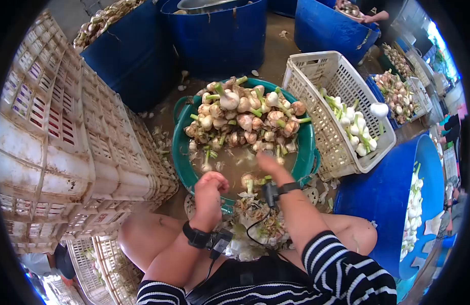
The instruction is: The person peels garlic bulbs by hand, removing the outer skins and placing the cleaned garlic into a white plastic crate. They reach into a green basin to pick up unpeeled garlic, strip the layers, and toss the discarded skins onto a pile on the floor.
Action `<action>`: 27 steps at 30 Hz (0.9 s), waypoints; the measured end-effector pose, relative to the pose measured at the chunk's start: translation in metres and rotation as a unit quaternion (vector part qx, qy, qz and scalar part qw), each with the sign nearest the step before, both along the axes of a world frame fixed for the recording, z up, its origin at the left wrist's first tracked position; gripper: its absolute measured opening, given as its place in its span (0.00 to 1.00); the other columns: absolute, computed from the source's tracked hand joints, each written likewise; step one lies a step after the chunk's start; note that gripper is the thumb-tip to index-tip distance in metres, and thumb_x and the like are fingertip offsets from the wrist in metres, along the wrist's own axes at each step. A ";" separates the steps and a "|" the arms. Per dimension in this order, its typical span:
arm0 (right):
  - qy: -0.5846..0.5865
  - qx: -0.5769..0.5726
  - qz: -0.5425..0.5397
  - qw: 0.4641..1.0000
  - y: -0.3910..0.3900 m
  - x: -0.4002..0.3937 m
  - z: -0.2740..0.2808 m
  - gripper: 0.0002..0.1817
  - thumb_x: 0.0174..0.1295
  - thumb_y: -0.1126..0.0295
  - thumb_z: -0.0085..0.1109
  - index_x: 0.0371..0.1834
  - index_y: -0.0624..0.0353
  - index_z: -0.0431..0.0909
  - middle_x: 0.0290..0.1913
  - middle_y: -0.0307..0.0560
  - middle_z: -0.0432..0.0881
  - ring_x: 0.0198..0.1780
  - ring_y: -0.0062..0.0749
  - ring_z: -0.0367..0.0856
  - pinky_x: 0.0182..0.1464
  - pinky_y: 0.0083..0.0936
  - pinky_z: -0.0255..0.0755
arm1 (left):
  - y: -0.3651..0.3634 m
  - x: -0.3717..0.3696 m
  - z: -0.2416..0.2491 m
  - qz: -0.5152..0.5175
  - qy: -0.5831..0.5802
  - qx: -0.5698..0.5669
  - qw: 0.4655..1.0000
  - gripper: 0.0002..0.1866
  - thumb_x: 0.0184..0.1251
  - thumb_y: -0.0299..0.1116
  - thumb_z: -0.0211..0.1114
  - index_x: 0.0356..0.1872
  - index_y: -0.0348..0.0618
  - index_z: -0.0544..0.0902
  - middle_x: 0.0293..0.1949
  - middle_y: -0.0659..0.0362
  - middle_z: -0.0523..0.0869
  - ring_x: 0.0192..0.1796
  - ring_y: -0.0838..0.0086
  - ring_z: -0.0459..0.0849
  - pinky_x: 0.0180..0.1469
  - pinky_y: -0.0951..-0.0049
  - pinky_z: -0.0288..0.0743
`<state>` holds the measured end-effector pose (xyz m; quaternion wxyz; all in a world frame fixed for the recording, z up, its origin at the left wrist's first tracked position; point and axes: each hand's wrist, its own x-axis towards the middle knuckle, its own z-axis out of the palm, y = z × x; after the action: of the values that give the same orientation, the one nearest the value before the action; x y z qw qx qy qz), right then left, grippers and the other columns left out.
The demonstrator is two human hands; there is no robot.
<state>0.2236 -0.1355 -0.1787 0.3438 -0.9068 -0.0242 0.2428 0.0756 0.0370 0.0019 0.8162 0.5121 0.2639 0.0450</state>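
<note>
In front of me stands a green tub [179, 152] with a heap of unpeeled garlic bulbs [245, 114] on short green stems, brownish and dirty, toward its far side. My left hand [210, 190] is over the near left rim, its fingers curled closed; whatever they may hold is hidden. Reaching into the tub is my right hand [270, 165], close to the near edge of the garlic, with its fingers blurred by motion. Between the hands, a garlic bulb [248, 180] with a green stem lies low. Dry garlic skins [258, 221] are piled in front of my lap.
On the right, a white crate [321, 112] contains clean white garlic; one white bulb [379, 110] shows at its right rim. A blue barrel [367, 193] with garlic stands nearer. Stacked crates [67, 168] rise on the left. Blue barrels [219, 40] and another person's arm [375, 17] are beyond.
</note>
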 end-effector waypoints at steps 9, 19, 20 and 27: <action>0.118 0.212 0.035 0.970 0.040 -0.096 0.085 0.22 0.65 0.56 0.45 0.43 0.67 0.76 0.35 0.54 0.80 0.35 0.31 0.76 0.40 0.29 0.69 | -0.004 0.001 0.000 -0.014 0.300 -0.019 0.954 0.12 0.64 0.44 0.52 0.35 0.47 0.75 0.29 0.66 0.74 0.27 0.79 0.65 0.27 0.76 0.56; -0.195 0.160 0.092 0.963 0.015 -0.143 0.157 0.11 0.51 0.64 0.52 0.22 0.60 0.75 0.21 0.58 0.74 0.23 0.54 0.73 0.28 0.38 0.69 | -0.007 -0.007 -0.016 -0.136 0.141 -0.080 0.977 0.14 0.62 0.42 0.53 0.35 0.43 0.79 0.30 0.62 0.81 0.30 0.77 0.79 0.33 0.76 0.71; -0.146 0.172 0.084 0.971 0.013 -0.141 0.152 0.11 0.54 0.64 0.51 0.23 0.60 0.76 0.22 0.56 0.76 0.23 0.50 0.75 0.27 0.37 0.70 | -0.006 -0.008 -0.022 -0.149 0.114 -0.117 0.975 0.14 0.64 0.42 0.51 0.36 0.43 0.79 0.31 0.62 0.81 0.32 0.77 0.79 0.36 0.76 0.71; 0.337 0.566 -0.180 0.730 0.016 -0.146 0.157 0.16 0.69 0.60 0.40 0.40 0.60 0.75 0.33 0.39 0.79 0.32 0.26 0.78 0.31 0.22 0.72 | 0.010 -0.005 -0.036 -0.246 0.007 -0.083 0.966 0.21 0.70 0.43 0.40 0.50 0.40 0.74 0.41 0.57 0.82 0.42 0.72 0.81 0.48 0.73 0.73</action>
<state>0.0774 -0.1196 -0.0213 0.8164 -0.3903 0.1241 0.4070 0.0710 0.0471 -0.0337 0.8400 0.4919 0.1383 -0.1823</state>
